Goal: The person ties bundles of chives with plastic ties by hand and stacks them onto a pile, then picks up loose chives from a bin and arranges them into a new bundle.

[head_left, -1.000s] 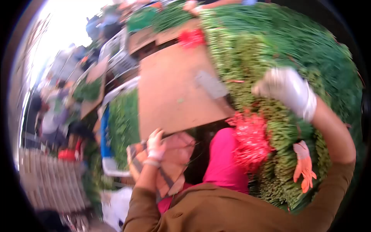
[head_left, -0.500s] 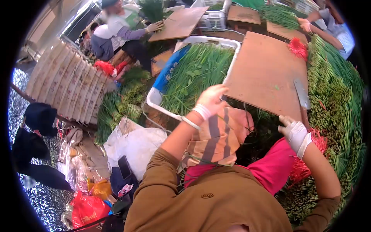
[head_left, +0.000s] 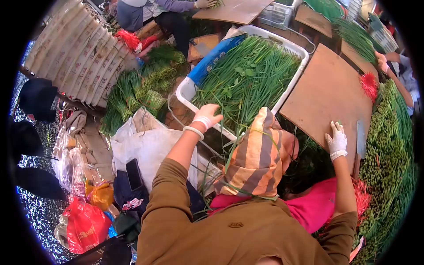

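My left hand [head_left: 207,115], with white bands at the wrist, hovers beside the near left corner of a white plastic crate [head_left: 187,94]. Its fingers are loosely apart and I see nothing held. Long green leafy stalks [head_left: 247,73], resembling garlic chives, fill the crate. To the right, my gloved right hand [head_left: 337,139] lies with fingers spread on a brown wooden board [head_left: 322,92]. Next to it is a knife with a broad blade [head_left: 361,137] at the board's right edge. A striped orange and grey cloth [head_left: 254,159] covers my lap between the arms.
Bundled green stalks [head_left: 384,150] are piled along the right, with red ties [head_left: 369,86] on the board's far corner. More bundles [head_left: 128,95] lie left of the crate. A white sack [head_left: 150,141] and a phone [head_left: 134,174] are at my left. Co-workers' hands [head_left: 206,4] show behind.
My left hand has left the board's near corner and moved left to the crate's corner. My right hand has moved up onto the board and flattened. The view has tilted down.
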Action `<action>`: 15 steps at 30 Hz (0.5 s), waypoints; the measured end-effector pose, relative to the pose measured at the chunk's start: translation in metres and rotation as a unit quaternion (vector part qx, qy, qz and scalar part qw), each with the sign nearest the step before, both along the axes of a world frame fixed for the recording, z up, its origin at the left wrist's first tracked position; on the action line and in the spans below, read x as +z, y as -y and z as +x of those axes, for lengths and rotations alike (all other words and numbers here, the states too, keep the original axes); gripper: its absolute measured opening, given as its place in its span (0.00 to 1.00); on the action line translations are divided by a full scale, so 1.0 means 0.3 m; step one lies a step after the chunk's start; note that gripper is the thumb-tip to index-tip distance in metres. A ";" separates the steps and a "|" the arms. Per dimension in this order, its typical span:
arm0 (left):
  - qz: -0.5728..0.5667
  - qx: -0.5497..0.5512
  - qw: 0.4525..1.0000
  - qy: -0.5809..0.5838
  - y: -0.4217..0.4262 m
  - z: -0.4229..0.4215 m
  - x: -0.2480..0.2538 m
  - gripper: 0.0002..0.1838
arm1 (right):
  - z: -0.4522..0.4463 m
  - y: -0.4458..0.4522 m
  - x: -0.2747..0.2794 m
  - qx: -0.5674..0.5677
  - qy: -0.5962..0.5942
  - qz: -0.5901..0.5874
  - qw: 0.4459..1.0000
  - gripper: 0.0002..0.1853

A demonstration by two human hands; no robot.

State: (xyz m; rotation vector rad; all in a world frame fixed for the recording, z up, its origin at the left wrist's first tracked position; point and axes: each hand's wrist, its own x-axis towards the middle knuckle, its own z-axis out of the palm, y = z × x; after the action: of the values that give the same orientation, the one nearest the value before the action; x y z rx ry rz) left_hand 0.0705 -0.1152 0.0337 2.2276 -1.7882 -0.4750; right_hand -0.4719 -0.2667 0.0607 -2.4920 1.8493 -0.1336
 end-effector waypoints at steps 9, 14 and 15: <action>-0.028 0.141 0.989 -0.045 0.229 0.132 -0.040 0.31 | 0.063 0.046 -0.073 -0.017 0.011 -0.041 0.999 0.36; 0.111 0.212 0.971 -0.028 0.361 0.329 -0.124 0.36 | 0.073 0.046 -0.055 0.000 0.009 -0.053 0.999 0.34; 0.136 0.228 0.964 -0.021 0.374 0.350 -0.145 0.38 | 0.075 0.046 -0.053 0.001 0.009 -0.056 0.998 0.34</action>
State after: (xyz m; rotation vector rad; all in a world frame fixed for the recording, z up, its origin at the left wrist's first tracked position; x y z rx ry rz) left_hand 0.1754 -0.2276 -0.0097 2.6834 -1.1848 -0.6879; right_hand -0.4494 -0.2806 0.0447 -2.5569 1.8819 -0.2666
